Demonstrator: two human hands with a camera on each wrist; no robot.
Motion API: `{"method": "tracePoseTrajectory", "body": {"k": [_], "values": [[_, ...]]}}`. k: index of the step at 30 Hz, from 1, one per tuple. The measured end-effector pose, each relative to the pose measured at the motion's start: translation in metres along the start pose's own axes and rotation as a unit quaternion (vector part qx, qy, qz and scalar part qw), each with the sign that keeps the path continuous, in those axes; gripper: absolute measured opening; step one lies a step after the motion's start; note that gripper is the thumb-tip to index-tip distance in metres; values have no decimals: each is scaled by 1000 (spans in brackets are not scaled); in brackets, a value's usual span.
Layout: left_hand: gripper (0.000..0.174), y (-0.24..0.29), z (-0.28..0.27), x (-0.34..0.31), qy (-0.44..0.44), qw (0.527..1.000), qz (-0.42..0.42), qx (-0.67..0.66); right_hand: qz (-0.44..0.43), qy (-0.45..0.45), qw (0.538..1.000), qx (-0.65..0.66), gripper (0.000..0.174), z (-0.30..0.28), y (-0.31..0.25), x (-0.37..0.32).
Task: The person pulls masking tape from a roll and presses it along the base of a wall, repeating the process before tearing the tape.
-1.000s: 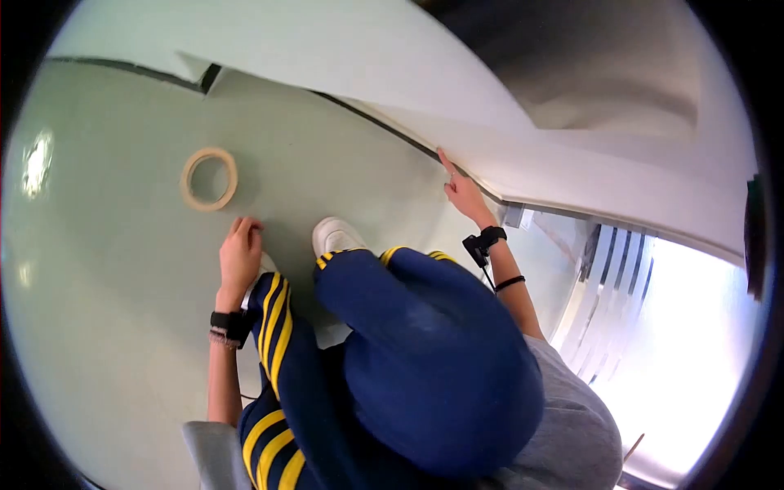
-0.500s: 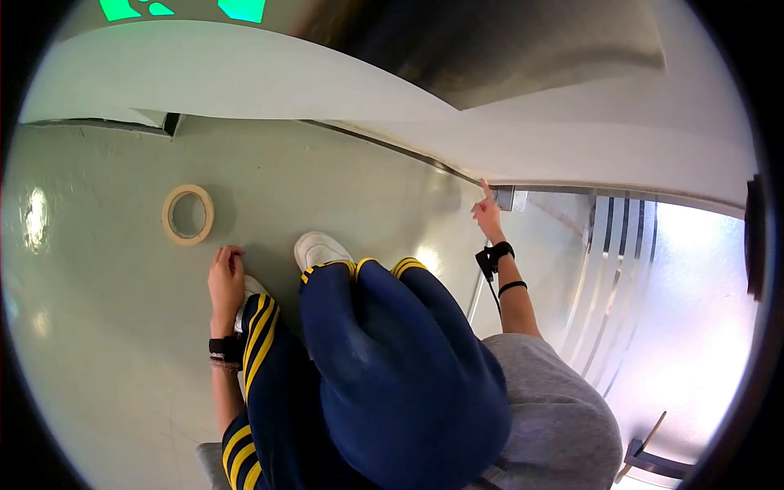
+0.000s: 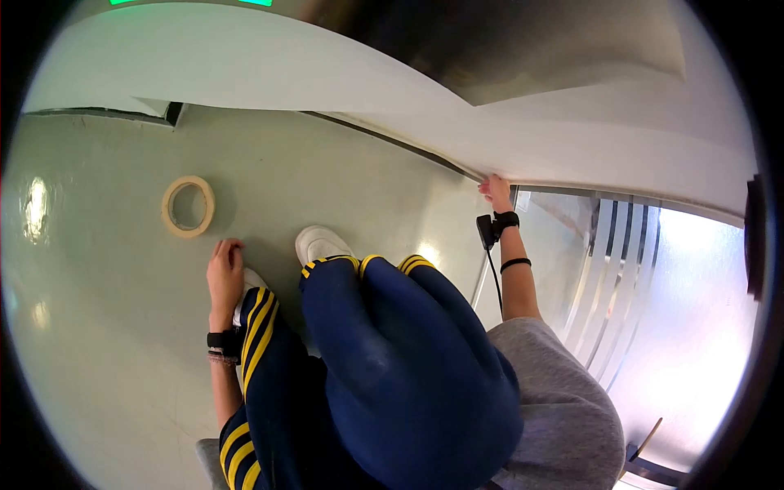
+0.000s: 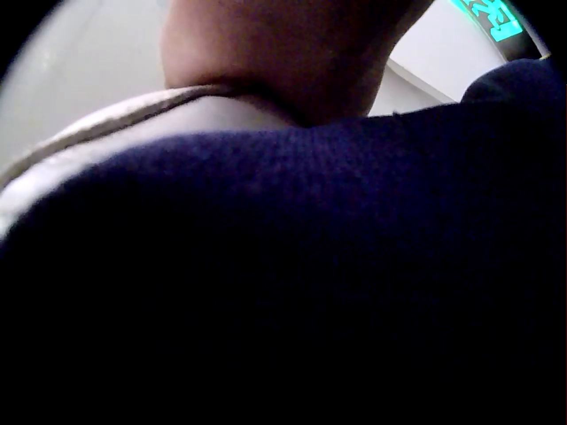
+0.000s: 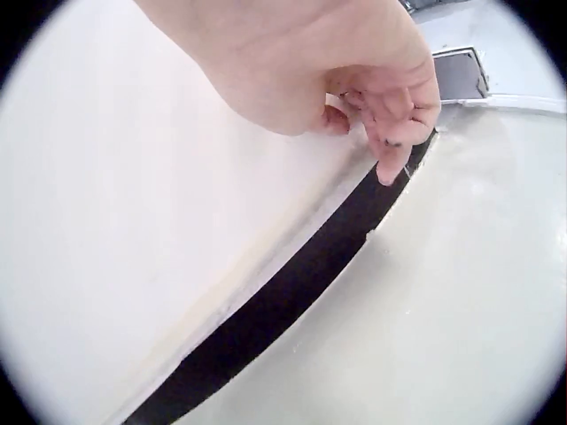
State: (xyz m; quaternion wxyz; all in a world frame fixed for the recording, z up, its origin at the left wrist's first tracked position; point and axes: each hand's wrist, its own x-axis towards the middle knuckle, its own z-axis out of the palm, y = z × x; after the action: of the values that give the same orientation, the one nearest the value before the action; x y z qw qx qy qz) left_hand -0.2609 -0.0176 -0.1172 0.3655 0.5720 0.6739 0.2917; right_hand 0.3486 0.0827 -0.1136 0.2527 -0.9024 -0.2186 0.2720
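At the foot of the white wall, my right hand (image 3: pixel 495 191) touches the black skirting strip (image 5: pixel 292 283). Its fingers are bent in the right wrist view, one fingertip (image 5: pixel 388 173) right on the strip near the corner. A narrow cream band (image 5: pixel 226 305) runs along the wall just above the black. My left hand (image 3: pixel 225 278) hangs loosely curled beside the left shoe (image 3: pixel 255 280), holding nothing visible. Just beyond it, a roll of masking tape (image 3: pixel 168 207) lies flat on the floor. Navy trouser cloth (image 4: pixel 292 230) fills much of the left wrist view.
Pale green floor (image 3: pixel 106 269) spreads out to the left. A grey metal piece (image 5: pixel 461 75) sits at the wall's end, by a striped glass panel (image 3: pixel 629 269) on the right. The white wall (image 3: pixel 245 65) curves across the top, and my bent knees take up the middle.
My right hand has moved right along the wall base to the corner, and its pointing finger is now bent in. My left hand and the tape roll stay put; the head view has shifted.
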Motion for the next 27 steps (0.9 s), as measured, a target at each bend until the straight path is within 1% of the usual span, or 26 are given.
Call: {"method": "tracePoseTrajectory", "body": {"k": [2,3,4,5,6,8,9,10,12,13,15,16,18,19,23,25,26,27], "values": [[11,1,0,0,-5,1000,-1,1,15,-45,998,38,24,-3,11,17],[11,3,0,2,-5,1000,-4,3,17,-47,998,36,24,-5,16,33],[11,2,1,2,-4,1000,1,9,27,-101,987,121,19,-8,23,44],[11,2,2,2,-2,1000,7,16,37,-154,966,205,15,-8,28,57],[11,1,2,3,-5,1000,7,17,40,-152,966,206,15,-7,25,61],[10,3,2,3,-2,999,9,39,133,-197,923,301,9,-11,14,56],[10,5,1,4,-5,999,10,40,157,-166,930,289,14,-11,-6,31],[11,7,3,10,-11,999,-7,47,157,-167,930,289,14,-6,-8,36],[11,7,4,10,-17,998,-27,53,209,-199,891,351,23,-3,-7,35],[11,7,4,9,-15,998,-23,55,211,-199,891,349,23,1,-16,20],[11,6,3,8,-13,998,-23,58,160,-287,882,337,17,15,-32,-8],[11,7,2,9,-16,998,-25,57,162,-288,882,336,17,23,-30,-6],[11,4,4,11,-16,998,-30,55,167,-305,857,380,18,45,-35,2],[10,3,5,11,-5,998,-18,54,175,-308,868,347,30,50,-45,-4],[10,2,6,10,11,998,-8,56,203,-297,888,286,26,66,-72,-26],[9,2,5,2,13,999,-17,49,225,-399,856,239,21,75,-79,-30],[9,2,5,3,12,999,-18,44,226,-399,857,236,21,79,-81,-33],[9,1,5,3,12,999,-20,42,197,-413,863,215,19,87,-89,-44]]}}
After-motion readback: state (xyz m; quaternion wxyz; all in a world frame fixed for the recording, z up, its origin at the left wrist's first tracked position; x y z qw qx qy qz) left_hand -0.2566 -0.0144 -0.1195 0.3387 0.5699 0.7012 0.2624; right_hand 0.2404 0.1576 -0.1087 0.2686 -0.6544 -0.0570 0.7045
